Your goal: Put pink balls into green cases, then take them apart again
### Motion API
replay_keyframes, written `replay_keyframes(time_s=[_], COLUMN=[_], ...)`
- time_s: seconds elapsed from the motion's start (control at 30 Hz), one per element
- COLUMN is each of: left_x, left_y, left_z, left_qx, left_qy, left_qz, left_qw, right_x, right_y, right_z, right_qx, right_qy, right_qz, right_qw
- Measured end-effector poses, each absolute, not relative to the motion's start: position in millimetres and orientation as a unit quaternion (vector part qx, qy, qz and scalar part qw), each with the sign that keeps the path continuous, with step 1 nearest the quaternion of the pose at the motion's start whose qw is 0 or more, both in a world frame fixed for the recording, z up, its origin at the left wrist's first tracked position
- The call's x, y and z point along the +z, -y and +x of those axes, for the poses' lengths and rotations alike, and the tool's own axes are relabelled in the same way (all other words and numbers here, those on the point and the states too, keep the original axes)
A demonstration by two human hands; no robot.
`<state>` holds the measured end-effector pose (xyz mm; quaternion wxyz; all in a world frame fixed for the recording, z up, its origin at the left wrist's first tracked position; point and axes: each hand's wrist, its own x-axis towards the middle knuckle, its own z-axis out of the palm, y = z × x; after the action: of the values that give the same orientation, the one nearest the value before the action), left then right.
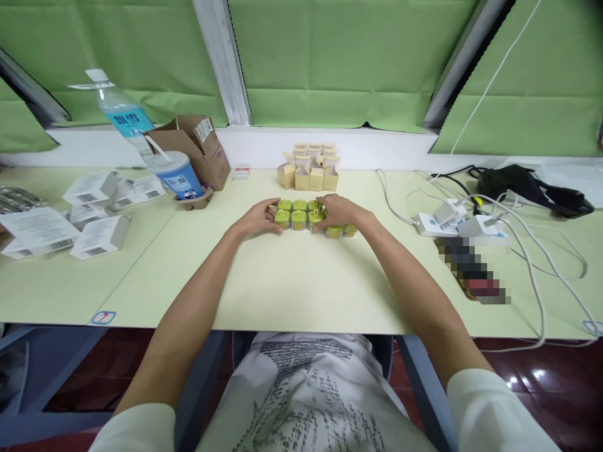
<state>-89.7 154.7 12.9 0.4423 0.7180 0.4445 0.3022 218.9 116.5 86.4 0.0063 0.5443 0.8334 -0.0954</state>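
Several small green jars point(298, 214) with yellow-green lids stand in a tight cluster on the pale yellow table point(301, 282). My left hand point(258, 219) rests at the cluster's left end, fingers curled against the outer jars. My right hand point(340, 212) lies over the right end, fingers bent and pressing on the jars there, with two more jars point(342, 231) showing under its palm. Both hands squeeze the cluster between them. Behind the jars stands a group of small tan paper boxes point(311, 168) with open tops.
A blue paper cup with straw point(178, 176), a water bottle point(123, 117) and a brown carton point(200, 147) stand at back left. White labelled boxes point(89, 213) lie at left. A power strip, chargers and white cables point(475, 220) spread at right, beside a black pouch point(527, 185).
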Motion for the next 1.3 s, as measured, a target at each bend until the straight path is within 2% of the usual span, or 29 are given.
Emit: replay_keyframes(time_s=[0.27,0.43,0.63,0.87,1.3], left_x=[13,11,8,6,3], left_y=[-153,-154,-155,-156,-154], left_z=[-88,-89,-88,-88,-86], left_qx=[0.328,0.323,0.318,0.311,0.322], left_qy=[-0.438,-0.446,-0.435,-0.437,-0.438], left_qz=[0.712,0.713,0.719,0.728,0.718], left_qw=[0.440,0.434,0.438,0.426,0.435], right_x=[82,101,86,57,50], right_y=[-118,-113,-87,-81,-101], right_z=[215,248,281,279,276], right_qx=[-0.093,-0.149,-0.085,-0.015,-0.049], right_qy=[-0.830,-0.820,-0.819,-0.841,-0.825], right_qz=[0.549,0.553,0.566,0.540,0.558], right_qw=[-0.012,-0.017,0.030,-0.030,-0.068])
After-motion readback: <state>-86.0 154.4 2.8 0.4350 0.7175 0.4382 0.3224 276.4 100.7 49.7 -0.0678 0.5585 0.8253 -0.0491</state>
